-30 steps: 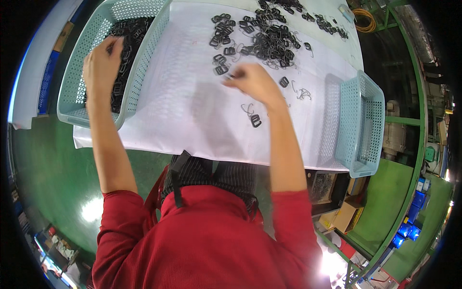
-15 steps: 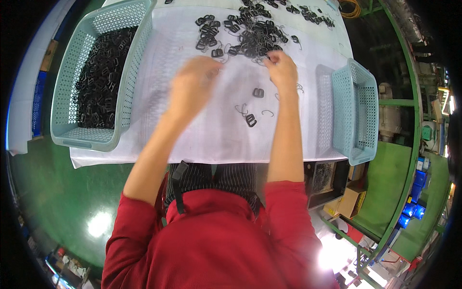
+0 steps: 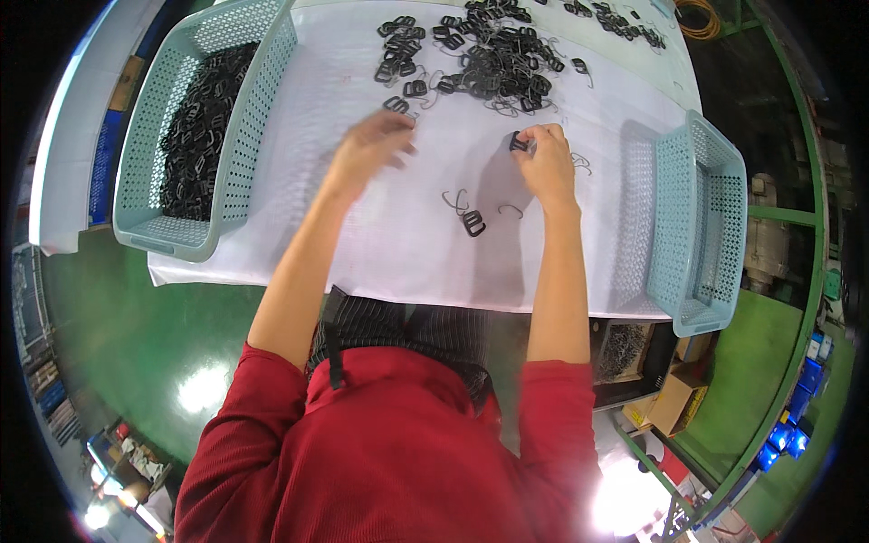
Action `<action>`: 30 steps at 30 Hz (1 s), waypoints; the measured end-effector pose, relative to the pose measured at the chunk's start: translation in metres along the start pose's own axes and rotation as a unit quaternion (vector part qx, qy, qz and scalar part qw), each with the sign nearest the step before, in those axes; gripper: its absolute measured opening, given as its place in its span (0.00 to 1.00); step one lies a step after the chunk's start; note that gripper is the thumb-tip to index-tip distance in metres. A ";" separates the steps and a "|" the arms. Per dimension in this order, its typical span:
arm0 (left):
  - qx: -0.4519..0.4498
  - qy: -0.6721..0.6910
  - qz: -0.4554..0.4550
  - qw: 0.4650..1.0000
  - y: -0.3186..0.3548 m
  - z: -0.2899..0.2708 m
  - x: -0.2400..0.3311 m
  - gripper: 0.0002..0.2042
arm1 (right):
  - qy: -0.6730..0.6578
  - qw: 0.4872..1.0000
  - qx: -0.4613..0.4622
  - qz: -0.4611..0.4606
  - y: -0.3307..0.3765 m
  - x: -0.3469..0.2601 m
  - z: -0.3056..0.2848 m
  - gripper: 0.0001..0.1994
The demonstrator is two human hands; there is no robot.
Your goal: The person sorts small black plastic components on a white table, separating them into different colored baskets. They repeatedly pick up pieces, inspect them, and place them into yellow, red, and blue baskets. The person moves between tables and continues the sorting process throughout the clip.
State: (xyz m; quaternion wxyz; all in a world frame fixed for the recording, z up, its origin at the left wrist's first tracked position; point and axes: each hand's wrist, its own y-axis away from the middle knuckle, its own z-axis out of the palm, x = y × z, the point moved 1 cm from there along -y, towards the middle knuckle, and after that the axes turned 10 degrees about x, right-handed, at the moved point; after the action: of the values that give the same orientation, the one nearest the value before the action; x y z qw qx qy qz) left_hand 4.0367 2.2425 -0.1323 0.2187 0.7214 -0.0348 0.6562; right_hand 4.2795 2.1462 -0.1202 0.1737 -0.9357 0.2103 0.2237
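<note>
My right hand (image 3: 549, 166) pinches a small black buckle (image 3: 518, 141) between thumb and fingertips, just above the white-covered table (image 3: 434, 262). Blurred by motion, my left hand (image 3: 369, 152) hovers with its fingers apart and nothing visible in them. Just beyond its fingertips lies another black buckle (image 3: 396, 105). A large heap of black buckles (image 3: 502, 68) with thin wire hooks spreads past both hands, and a smaller cluster (image 3: 398, 45) sits to its left. Between my forearms rest a single buckle (image 3: 473, 223) and a loose thin hook (image 3: 511, 211).
On the left stands a light-blue perforated basket (image 3: 237, 145) filled with black buckles. A second light-blue basket (image 3: 674, 226) is at the table's right edge; its bottom is mostly hidden. More buckles (image 3: 625, 25) lie at the far right. Below that edge is a dark tray (image 3: 625, 353).
The buckle that lay alone between my arms is gone from its spot, and my right hand, drawn nearer from the heap, holds one. My left hand has moved slightly left. The view has shifted a little.
</note>
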 end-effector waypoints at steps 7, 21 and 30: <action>0.200 -0.381 0.193 0.882 -0.067 -0.002 0.021 0.15 | -0.229 0.970 -0.068 0.032 0.008 0.003 0.011 0.09; -0.023 -0.244 0.027 0.969 -0.065 -0.037 0.042 0.17 | -0.017 0.977 -0.200 0.078 0.081 -0.050 -0.017 0.11; 0.031 -0.219 -0.045 0.974 -0.043 -0.096 0.044 0.17 | -0.534 0.771 -0.266 0.220 0.009 -0.076 0.005 0.09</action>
State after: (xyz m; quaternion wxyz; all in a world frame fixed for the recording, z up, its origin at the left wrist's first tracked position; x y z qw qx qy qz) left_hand 3.9681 2.3259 -0.0974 0.2120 0.8551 -0.0290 0.4722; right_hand 4.2118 2.1648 -0.0885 -0.0517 -0.6022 0.2161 0.7668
